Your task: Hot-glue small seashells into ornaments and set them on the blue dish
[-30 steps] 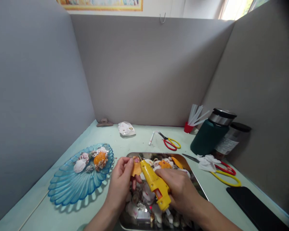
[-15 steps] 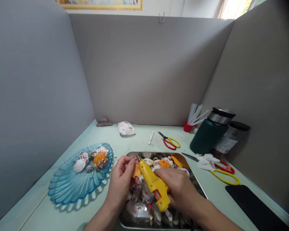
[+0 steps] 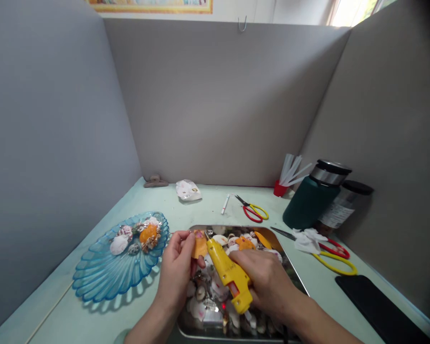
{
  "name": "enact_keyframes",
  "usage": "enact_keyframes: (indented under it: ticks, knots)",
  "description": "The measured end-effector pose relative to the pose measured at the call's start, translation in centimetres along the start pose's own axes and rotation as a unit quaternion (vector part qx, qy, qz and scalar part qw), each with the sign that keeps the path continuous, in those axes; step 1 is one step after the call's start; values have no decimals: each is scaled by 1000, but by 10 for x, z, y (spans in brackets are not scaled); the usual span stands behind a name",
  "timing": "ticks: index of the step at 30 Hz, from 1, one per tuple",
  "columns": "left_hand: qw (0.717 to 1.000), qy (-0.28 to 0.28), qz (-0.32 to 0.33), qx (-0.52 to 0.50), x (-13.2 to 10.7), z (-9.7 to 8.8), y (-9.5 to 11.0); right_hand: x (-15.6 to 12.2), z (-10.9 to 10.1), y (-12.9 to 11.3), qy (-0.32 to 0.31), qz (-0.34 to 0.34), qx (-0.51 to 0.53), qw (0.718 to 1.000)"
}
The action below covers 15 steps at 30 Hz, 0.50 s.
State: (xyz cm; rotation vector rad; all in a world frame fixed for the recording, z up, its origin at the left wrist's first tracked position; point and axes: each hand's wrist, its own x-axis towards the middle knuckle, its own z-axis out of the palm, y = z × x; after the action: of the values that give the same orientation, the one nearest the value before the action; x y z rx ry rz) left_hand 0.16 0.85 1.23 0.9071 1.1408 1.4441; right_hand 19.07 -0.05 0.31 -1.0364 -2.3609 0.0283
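Note:
Between the thumb and fingers of my left hand (image 3: 177, 267) is an orange shell (image 3: 200, 245), held over the left part of a metal tray (image 3: 296, 272). My right hand (image 3: 267, 279) grips a yellow hot glue gun (image 3: 226, 272), its nozzle pointing up and left, close beside the orange shell's right edge. Whether the tip touches the shell I cannot tell. Beneath both hands the tray holds many shells, among them an orange piece (image 3: 244, 243). Several shells and an orange piece (image 3: 148, 234) sit in a blue scalloped dish (image 3: 111, 279) to the left.
Behind the tray lie small scissors (image 3: 252, 209), a white stick (image 3: 225, 204) and a white packet (image 3: 188, 190). At right stand a red cup of glue sticks (image 3: 280, 189) and a green bottle (image 3: 310, 203), with larger scissors (image 3: 333, 253), tissue (image 3: 308, 240) and a black flat object (image 3: 376, 306) nearer me.
My left hand has shifted slightly left and turned the orange shell, so more of its face shows beside the nozzle. The glue gun has hardly moved.

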Motion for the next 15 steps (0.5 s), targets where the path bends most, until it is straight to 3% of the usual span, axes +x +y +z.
enact_keyframes:
  ticks: [15]
  knots:
    - [999,-29,-10,21,-3,3,5,1,-1,-1,10,-18,-5,1000]
